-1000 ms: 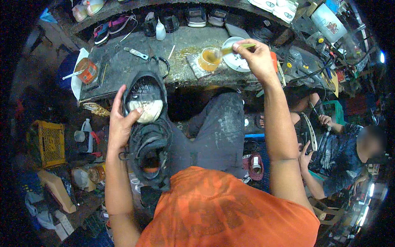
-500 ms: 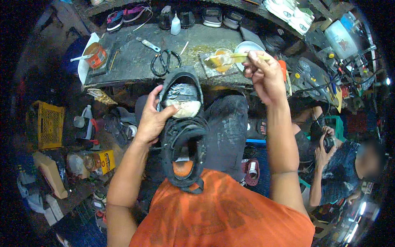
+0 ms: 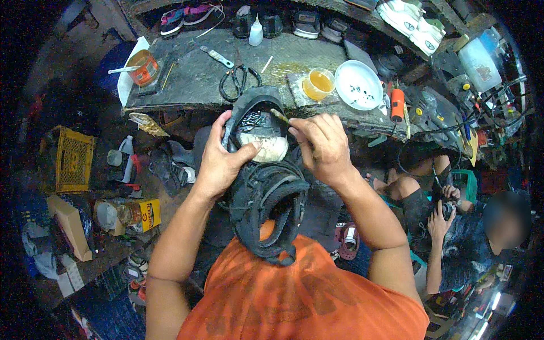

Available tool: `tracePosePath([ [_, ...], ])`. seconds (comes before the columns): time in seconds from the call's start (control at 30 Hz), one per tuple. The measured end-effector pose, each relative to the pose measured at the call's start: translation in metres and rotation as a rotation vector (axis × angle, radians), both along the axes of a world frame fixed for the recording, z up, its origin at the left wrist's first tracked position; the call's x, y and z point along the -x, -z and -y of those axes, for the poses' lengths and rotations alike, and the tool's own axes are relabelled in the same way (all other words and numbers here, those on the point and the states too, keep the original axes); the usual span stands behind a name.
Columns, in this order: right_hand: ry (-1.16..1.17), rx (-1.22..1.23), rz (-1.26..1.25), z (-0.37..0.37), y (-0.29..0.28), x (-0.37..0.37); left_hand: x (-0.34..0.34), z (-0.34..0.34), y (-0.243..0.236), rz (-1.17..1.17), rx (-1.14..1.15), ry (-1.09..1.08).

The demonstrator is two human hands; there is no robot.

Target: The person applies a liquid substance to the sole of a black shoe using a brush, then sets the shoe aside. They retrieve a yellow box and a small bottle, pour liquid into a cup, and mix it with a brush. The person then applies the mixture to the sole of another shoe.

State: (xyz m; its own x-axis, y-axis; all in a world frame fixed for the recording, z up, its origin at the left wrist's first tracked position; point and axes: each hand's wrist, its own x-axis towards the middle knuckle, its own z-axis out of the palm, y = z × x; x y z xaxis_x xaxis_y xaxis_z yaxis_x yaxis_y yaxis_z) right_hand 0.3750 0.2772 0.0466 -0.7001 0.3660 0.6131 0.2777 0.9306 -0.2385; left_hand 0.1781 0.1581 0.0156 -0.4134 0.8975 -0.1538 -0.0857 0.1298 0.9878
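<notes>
My left hand grips a black shoe at its front, the thumb pressing on a whitish patch of the forefoot. The front of the sole is peeled away from the upper, and its inner face looks dark and glossy. Pinched in the fingers of my right hand is a small brush. Its tip is at the right inner side of the opened sole; whether it touches is hard to tell. A cup of amber liquid stands on the workbench beyond my right hand.
The dark workbench carries scissors, a cutter knife, an orange tub, a white squeeze bottle, a white dish and an orange cylinder. Right of me sits another person holding a camera.
My right hand has come down and left with the brush, from over the cup to the opened sole. My left hand keeps its hold on the shoe.
</notes>
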Motion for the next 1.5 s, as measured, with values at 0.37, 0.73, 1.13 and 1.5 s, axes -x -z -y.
tracePosePath([
  [0.37, -0.053, -0.058, 0.077, 0.005, -0.006, 0.007, -0.004, -0.001, 0.009, -0.339, -0.093, -0.048],
  [0.73, -0.077, 0.328, -0.106, 0.007, -0.015, -0.003, -0.002, 0.014, 0.009, -0.316, -0.082, -0.002],
  [1.13, -0.104, 0.431, -0.17, 0.015, -0.011, 0.001, -0.008, 0.021, -0.011, -0.217, -0.103, 0.016],
  [1.5, -0.402, 0.369, 0.084, -0.04, -0.051, 0.001, -0.015, 0.015, -0.015, -0.226, -0.127, 0.083],
])
